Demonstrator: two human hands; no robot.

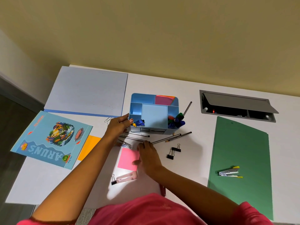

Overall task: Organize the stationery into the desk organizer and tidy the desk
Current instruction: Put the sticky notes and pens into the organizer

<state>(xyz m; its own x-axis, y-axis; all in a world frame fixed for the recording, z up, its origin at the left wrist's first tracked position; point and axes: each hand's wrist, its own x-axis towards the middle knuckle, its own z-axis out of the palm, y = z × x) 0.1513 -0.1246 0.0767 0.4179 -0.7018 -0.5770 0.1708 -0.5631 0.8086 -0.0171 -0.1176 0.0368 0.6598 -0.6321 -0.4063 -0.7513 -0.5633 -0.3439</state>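
Head: L hand (119,126) grips organizer (154,115); R (149,153) touches pencil (165,139).

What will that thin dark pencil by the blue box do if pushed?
The thin dark wooden pencil looks slim and rounded, so it would probably roll on the white desk. It seems light and stiff. The blue plastic desk organizer, gripped by the left hand, might stop it.
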